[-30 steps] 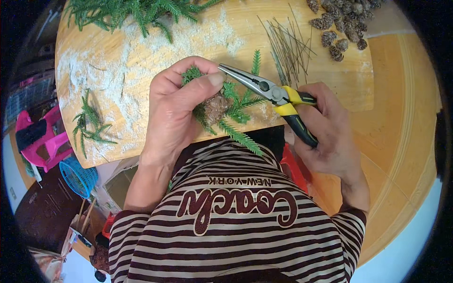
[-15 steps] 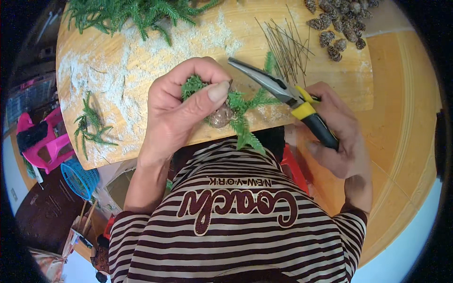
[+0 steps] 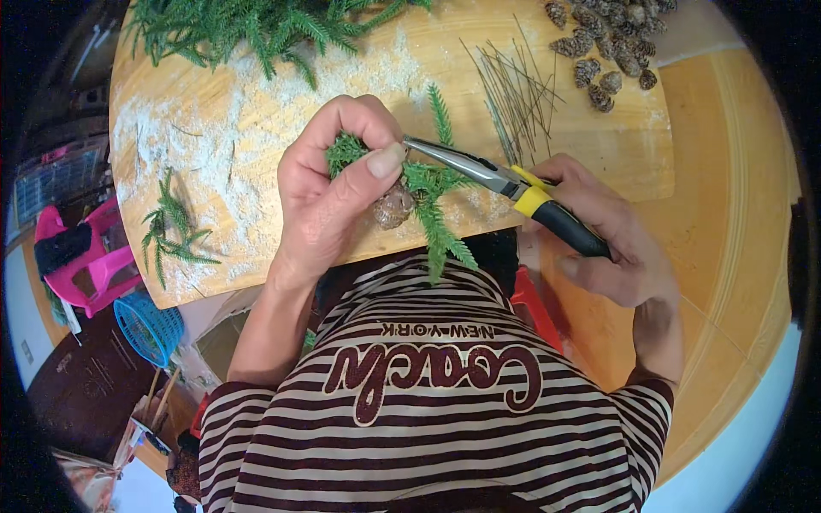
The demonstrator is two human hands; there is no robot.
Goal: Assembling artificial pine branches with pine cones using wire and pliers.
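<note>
My left hand [image 3: 318, 184] is closed, its thumb and forefinger pinching an artificial pine sprig [image 3: 438, 227] over the table's near edge. A brown pine cone [image 3: 393, 209] hangs just below the thumb, among the green needles. Part of the sprig and whatever joins it to the cone are hidden by the fingers. My right hand [image 3: 624, 248] grips long-nose pliers [image 3: 479, 169] with black and yellow handles. Their narrow tips are right at my left thumb and fingertip; whether they clamp anything there is too small to tell.
On the wooden table [image 3: 282, 162], strewn with white flakes, lie green sprigs [image 3: 256, 30] at the back and a small sprig [image 3: 175, 227] at left. Thin wires [image 3: 522, 94] and several pine cones [image 3: 616, 34] sit at back right. A blue basket [image 3: 147, 329] and pink stool [image 3: 81, 256] stand lower left.
The pliers have moved left and slightly down, their tips now at my left fingertips instead of above them. My left hand and the sprig have shifted a little, the sprig turning slightly.
</note>
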